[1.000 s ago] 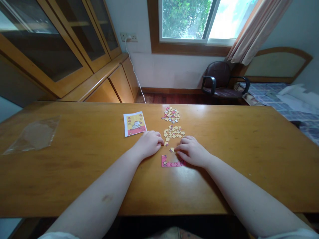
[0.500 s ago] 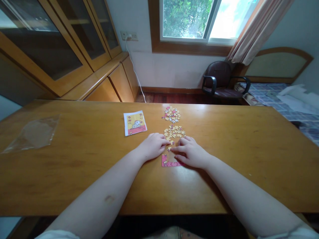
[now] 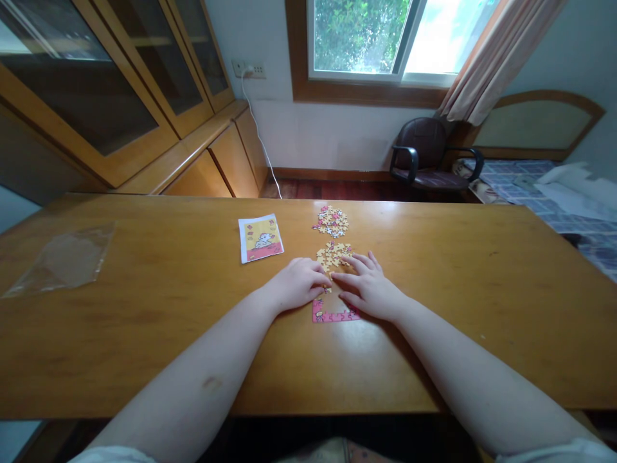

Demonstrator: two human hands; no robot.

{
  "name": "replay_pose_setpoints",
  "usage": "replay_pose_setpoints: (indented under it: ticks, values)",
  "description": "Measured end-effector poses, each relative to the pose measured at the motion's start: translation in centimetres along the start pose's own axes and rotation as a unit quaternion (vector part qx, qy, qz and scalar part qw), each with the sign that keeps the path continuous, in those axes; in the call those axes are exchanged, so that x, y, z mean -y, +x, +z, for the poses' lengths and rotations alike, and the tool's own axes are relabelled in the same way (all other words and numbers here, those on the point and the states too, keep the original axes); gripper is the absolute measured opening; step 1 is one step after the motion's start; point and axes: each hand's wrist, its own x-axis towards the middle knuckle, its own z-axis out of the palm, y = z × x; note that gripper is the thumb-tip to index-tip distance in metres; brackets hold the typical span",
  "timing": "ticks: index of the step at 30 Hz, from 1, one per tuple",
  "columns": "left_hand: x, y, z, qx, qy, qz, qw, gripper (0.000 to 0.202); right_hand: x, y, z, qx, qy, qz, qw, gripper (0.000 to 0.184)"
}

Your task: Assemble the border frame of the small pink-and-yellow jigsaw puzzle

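My left hand rests curled on the wooden table, its fingertips at the near edge of a heap of yellow puzzle pieces. My right hand lies with fingers stretched out over the same heap's right side. Just in front of both hands lies a joined pink strip of puzzle border, partly covered by the right hand. A second heap of mixed pieces sits farther back. A small picture card showing the puzzle image lies to the left of the heaps.
A clear plastic bag lies at the table's far left. Glass-door cabinets line the left wall. A dark armchair stands under the window, and a bed is at the right.
My right hand has slid forward from the pink strip to the yellow heap and spread its fingers. My left hand has crept slightly right toward the heap.
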Motion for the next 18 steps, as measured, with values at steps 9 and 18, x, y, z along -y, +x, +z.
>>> replay_pose_setpoints:
  ticks: [9,18]
  values:
    - [0.3,0.1,0.0,-0.025,0.016,-0.138,0.990,0.016,-0.3,0.0,-0.1,-0.010,0.008,0.027,1.000,0.041]
    - [0.7,-0.1,-0.8,-0.023,0.011,-0.161,0.987,0.018,-1.4,-0.1,-0.1,-0.058,0.007,0.064,0.996,0.027]
